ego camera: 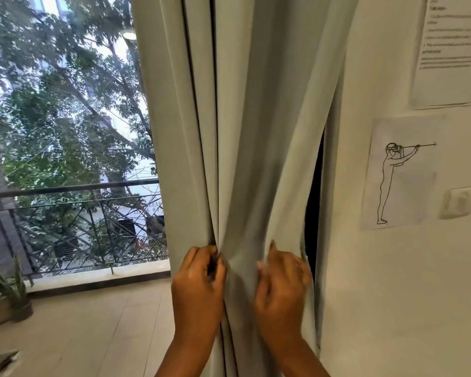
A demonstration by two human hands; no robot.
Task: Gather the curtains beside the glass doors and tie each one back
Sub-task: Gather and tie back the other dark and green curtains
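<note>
A pale green curtain [250,131] hangs bunched between the glass door [65,131] on its left and the white wall [392,295] on its right. The left hand [199,278] grips a fold at the curtain's left side, fingers curled tight into the cloth. Just beside it, the right hand [282,284] pinches the right-side folds, its fingers bent around the fabric. A line drawing [400,172] and a printed sheet [452,50] are stuck to the wall.

Likely a home or office room: tiled floor [93,322], balcony railing [71,189] beyond glass, potted plant [8,295], wall switch [457,202], taped sheets [449,50].
</note>
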